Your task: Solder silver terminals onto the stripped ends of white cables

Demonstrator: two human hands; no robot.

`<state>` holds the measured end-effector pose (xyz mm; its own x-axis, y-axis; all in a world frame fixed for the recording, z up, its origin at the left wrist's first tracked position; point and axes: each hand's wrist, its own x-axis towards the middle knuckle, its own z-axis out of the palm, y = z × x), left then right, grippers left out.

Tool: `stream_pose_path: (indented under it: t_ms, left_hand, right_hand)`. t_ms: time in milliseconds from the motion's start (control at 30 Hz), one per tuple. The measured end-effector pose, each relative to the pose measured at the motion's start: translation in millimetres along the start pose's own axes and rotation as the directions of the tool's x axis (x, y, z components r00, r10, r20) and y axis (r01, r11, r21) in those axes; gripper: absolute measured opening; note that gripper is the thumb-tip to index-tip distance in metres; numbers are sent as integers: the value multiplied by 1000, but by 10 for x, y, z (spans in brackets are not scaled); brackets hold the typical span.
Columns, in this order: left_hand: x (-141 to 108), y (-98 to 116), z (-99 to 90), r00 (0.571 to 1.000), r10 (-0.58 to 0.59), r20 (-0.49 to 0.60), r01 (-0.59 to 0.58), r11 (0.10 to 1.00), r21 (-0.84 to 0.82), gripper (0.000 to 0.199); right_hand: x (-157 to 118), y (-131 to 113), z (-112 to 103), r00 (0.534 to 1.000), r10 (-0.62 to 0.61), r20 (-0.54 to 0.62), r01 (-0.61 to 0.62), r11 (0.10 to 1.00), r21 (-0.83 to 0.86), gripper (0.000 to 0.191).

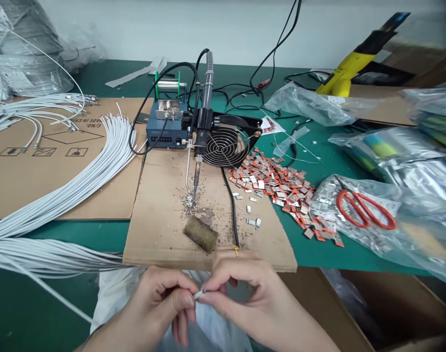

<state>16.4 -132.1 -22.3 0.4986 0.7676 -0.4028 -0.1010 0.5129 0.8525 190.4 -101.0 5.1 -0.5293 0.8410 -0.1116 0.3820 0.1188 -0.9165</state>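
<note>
Low in front of the cardboard's near edge, my left hand (162,300) is closed in a pinch around the end of a white cable (198,295). My right hand (247,288) pinches the tip of the same cable, its thumb and forefinger meeting those of the left. A small dark bit shows at the tip, too small to make out. Just beyond the hands lies a worn brown sponge (201,233). Above it a soldering iron (204,117) is held upright in a stand, tip down over scattered solder crumbs (189,201).
Bundled white cables (94,171) spread across the left. A blue solder feeder (167,129) and a round fan (225,145) stand behind. To the right are a heap of small orange-edged metal connectors (278,181), red-handled scissors (366,209) on plastic bags, and a yellow heat gun (349,68).
</note>
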Motion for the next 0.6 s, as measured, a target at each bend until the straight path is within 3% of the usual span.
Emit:
stream_pose_path:
  t_ms: [133, 233, 300, 367, 433, 500, 600]
  left_hand:
    - [11, -41, 6, 997, 6, 73, 3, 992, -128, 41]
    - [26, -41, 34, 995, -13, 102, 31, 983, -182, 41]
    - [28, -18, 48, 999, 1, 46, 7, 986, -167, 41]
    - [23, 12, 38, 995, 40, -93, -49, 993, -106, 40]
    - [17, 36, 3, 973, 82, -215, -89, 996, -20, 36]
    - [14, 50, -39, 960, 113, -256, -104, 993, 48, 34]
    - [14, 57, -60, 955, 132, -265, -106, 988, 111, 31]
  right_hand:
    - [41, 131, 181, 996, -66, -65, 77, 978, 193, 30]
    - [74, 257, 331, 986, -102, -134, 152, 886, 439, 37]
    - [73, 332, 345, 972, -119, -205, 213, 820, 532, 37]
    - [46, 388, 279, 937, -127, -325, 284, 819, 498, 33]
    - [5, 414, 174, 904, -120, -409, 280, 891, 358, 26]
    - [-30, 402, 89, 913, -87, -399, 173, 967, 185, 23]
    - [-43, 323, 63, 945, -13, -328, 22, 1000, 22, 26]
